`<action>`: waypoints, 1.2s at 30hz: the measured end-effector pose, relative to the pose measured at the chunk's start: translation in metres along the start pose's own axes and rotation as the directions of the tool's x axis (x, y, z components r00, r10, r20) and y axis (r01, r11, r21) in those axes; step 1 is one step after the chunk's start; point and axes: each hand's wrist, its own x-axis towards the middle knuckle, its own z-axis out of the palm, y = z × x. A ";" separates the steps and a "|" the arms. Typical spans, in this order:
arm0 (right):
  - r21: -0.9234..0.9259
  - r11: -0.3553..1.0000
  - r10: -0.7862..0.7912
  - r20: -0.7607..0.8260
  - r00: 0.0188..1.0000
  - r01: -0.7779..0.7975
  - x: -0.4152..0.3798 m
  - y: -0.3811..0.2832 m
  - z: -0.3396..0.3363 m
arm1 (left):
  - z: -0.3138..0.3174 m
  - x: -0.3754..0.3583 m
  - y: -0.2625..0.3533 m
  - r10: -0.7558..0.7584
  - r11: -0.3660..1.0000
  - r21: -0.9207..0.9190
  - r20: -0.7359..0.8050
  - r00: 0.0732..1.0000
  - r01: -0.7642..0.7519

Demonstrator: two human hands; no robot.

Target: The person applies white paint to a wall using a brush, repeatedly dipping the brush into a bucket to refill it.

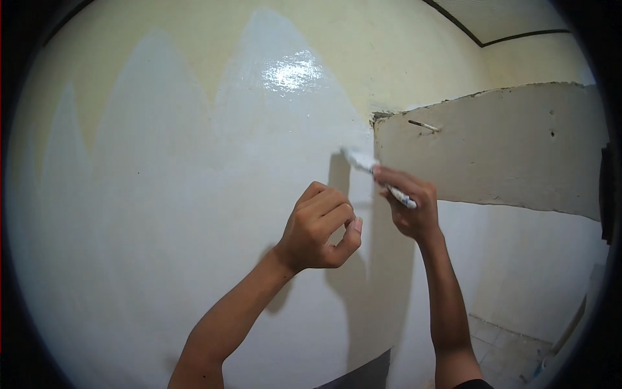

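A paintbrush (360,159) with white-coated bristles and a paint-spattered handle is in my right hand (413,201), its fingers closed around the handle. The bristles point up and left, over the wet white paint near the wall's corner. Lower and to the left, my left hand (322,227) is raised in front of the wall (194,214), fingers curled in toward the thumb with nothing visible in them. White paint covers much of this wall and ends in tall peaks against the pale yellow above. A shiny wet patch (291,71) catches the light on one peak.
Right of the corner, a rough-edged grey beam (505,149) crosses the view, with a thin peg (424,126) sticking out of it. Beneath it lies a white recess with a tiled floor (502,340). A dark grey surface (363,373) shows at the bottom.
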 end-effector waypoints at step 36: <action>0.159 0.975 0.178 -0.154 0.972 -0.153 -0.028 -0.041 0.045 | -0.053 -0.024 0.013 -0.109 0.992 0.065 -0.016 0.994 0.110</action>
